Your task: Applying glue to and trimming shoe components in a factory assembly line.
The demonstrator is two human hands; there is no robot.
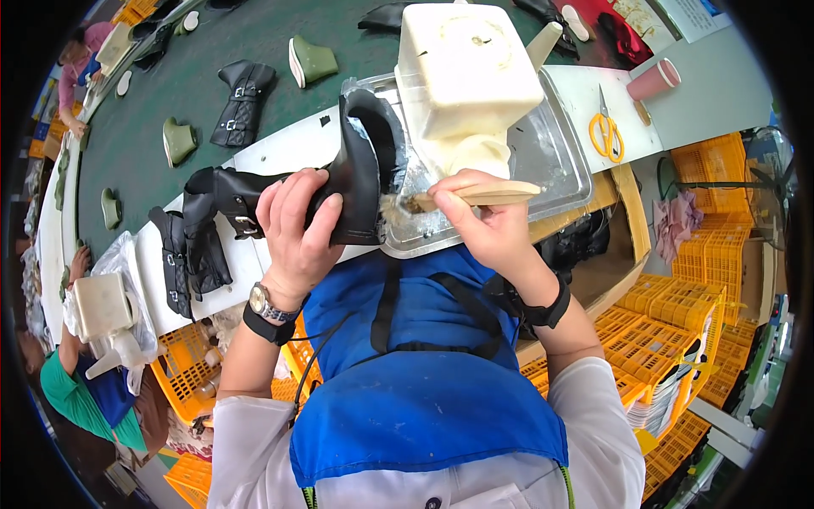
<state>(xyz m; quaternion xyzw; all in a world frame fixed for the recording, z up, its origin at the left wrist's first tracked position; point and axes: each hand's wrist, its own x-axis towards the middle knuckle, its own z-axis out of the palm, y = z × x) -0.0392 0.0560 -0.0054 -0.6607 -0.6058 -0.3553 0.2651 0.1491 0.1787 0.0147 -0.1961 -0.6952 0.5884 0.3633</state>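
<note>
Black boot clasped in left hand, jutting rightward past the grip, wooden brush pinched in right hand

Black boot, centre of the frame, tilted sideways, open end facing right; pale-handled brush, nearly horizontal, bristles leftward beside the rim.

Wears a blue apron with black straps over a pale short-sleeved shirt, plus black wristbands, left and right, and a round-faced metal watch at left.
</note>
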